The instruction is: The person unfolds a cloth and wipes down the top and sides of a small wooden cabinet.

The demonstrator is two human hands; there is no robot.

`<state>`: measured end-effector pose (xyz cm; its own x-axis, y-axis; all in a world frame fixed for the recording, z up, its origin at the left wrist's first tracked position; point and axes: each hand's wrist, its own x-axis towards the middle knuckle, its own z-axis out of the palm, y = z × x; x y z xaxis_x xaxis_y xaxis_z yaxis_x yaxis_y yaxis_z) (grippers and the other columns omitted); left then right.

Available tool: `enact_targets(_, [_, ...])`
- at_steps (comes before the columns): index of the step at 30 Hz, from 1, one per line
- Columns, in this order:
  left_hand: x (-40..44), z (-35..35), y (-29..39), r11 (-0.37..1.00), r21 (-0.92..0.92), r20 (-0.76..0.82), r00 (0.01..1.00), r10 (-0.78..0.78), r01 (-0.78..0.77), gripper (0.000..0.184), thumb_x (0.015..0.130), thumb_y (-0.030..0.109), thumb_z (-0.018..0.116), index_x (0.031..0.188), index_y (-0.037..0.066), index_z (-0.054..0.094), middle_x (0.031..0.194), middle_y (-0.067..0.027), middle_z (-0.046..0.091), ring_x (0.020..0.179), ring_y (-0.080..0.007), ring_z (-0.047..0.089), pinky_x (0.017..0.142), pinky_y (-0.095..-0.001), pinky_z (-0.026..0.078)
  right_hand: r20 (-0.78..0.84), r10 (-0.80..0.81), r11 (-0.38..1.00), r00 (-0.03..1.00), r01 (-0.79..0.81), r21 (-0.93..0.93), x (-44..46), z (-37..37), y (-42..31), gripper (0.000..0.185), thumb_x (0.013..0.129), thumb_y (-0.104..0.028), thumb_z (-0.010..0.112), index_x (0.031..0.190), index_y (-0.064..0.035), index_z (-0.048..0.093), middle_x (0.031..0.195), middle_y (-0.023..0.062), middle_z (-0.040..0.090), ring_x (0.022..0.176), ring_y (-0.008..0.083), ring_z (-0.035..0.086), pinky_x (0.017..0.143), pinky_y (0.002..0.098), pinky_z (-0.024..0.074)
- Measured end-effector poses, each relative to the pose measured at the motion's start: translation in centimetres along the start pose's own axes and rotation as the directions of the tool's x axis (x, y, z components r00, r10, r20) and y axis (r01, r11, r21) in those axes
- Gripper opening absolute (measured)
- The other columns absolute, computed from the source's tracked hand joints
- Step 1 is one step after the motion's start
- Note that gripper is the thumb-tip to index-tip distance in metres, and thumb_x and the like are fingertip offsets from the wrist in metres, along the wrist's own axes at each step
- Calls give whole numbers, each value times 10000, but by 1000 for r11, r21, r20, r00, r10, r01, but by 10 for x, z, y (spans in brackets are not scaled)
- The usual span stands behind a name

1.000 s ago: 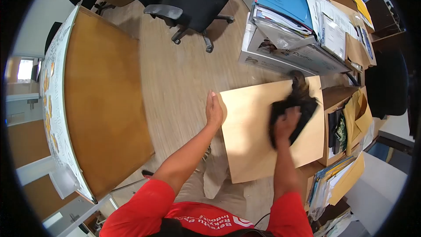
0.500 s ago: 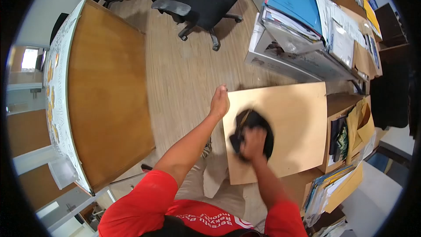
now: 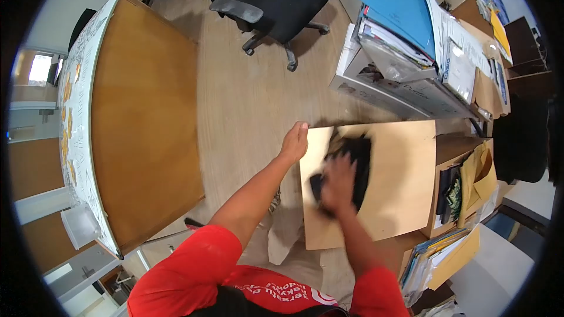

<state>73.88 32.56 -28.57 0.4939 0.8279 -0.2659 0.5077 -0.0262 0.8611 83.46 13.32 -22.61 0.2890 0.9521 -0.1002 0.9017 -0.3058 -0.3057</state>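
A pale wooden panel (image 3: 405, 170) lies in front of me, its left side towards my legs and the floor. My left hand (image 3: 295, 142) grips its far left corner, fingers closed round the edge. On the left half of the panel is a crumpled black cloth (image 3: 361, 170), which lies under and around my right hand (image 3: 339, 183). That hand presses down on the cloth, its fingers smeared by motion. A small yellowish streak shows near the cloth's far end.
Right of the panel, an open shelf (image 3: 449, 158) holds envelopes and dark items, with a stack of folders (image 3: 443, 255) nearer me. Beyond stands a box (image 3: 399, 91) piled with papers and a blue folder (image 3: 396, 12). A black office chair (image 3: 282, 0) and a white-topped table (image 3: 82, 111) stand farther off.
The black cloth has changed from a rounded bunch to a longer, more angular shape reaching towards the far edge. My right hand stays on it; my left hand keeps its corner.
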Motion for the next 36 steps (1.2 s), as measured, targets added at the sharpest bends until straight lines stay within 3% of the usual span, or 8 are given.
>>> enact_targets(7, [14, -25, 0, 896, -295, 374, 903, -212, 333, 629, 1080, 529, 278, 1347, 66, 608, 1269, -118, 659, 1152, -263, 607, 1031, -378, 430, 55, -62, 985, 997, 52, 162, -20, 4, -44, 339, 890, -324, 688, 1077, -41, 703, 1560, 215, 378, 1470, 429, 287, 1177, 631, 200])
enact_targets(13, [9, -49, -1, 265, -822, 409, 846, -342, 504, 1037, 885, 865, 240, 1630, 183, 6, 1583, -219, 355, 1459, -352, 340, 1200, -485, 222, -58, -124, 985, 991, 130, 115, 97, -1, -49, 601, 943, -283, 610, 1480, -65, 452, 1589, 182, 334, 1495, 400, 233, 1221, 563, 158])
enact_targets(22, [-33, -33, -56, 888, -433, -181, 950, -255, 156, 911, 1005, 681, 331, 1612, 64, 48, 1629, -203, 255, 1457, -360, 338, 1161, -503, 304, 164, -421, 891, 892, 372, 260, -65, 0, -7, 714, 834, -284, 719, 1468, -71, 469, 1589, 175, 342, 1485, 398, 272, 1186, 589, 242])
enact_targets(24, [-51, -16, -24, 789, -578, -253, 875, -413, 206, 869, 1029, 632, 323, 1604, 28, 78, 1650, -201, 199, 1479, -351, 306, 1189, -481, 262, 115, -460, 869, 881, 420, 261, 0, -14, 15, 707, 839, -310, 709, 1461, -72, 471, 1585, 184, 343, 1488, 401, 267, 1188, 589, 237])
enact_targets(28, [-74, 16, 33, 867, -417, -425, 784, -452, 274, 786, 1056, 553, 317, 1599, 20, 119, 1645, -226, 200, 1492, -376, 278, 1206, -459, 228, -238, 411, 910, 880, -409, 61, 79, -38, 84, 648, 937, -351, 606, 1494, -73, 427, 1583, 202, 337, 1490, 424, 244, 1210, 570, 183])
enact_targets(31, [-79, 49, 50, 931, -97, -372, 855, -362, 352, 746, 1062, 493, 311, 1589, -3, 132, 1604, -292, 239, 1476, -418, 288, 1204, -414, 244, -318, 596, 785, 737, -618, 41, 93, -43, 98, 626, 988, -339, 554, 1528, -72, 384, 1587, 203, 333, 1494, 425, 229, 1217, 555, 162])
enact_targets(34, [-83, 60, 65, 859, 249, -429, 846, -317, 448, 721, 1059, 481, 314, 1572, -10, 192, 1528, -296, 366, 1385, -448, 400, 1145, -467, 331, 130, 126, 992, 983, -123, -30, 78, -52, 66, 667, 933, -281, 618, 1519, -59, 391, 1616, 191, 296, 1507, 410, 218, 1231, 511, 168])
enact_targets(36, [-93, 68, 66, 842, 289, -471, 833, -289, 456, 727, 1052, 497, 318, 1567, -5, 214, 1506, -296, 391, 1351, -461, 428, 1116, -486, 355, -53, -348, 896, 936, 349, 273, 55, -26, 84, 669, 868, -189, 660, 1482, -49, 436, 1595, 196, 330, 1497, 392, 255, 1238, 492, 177])
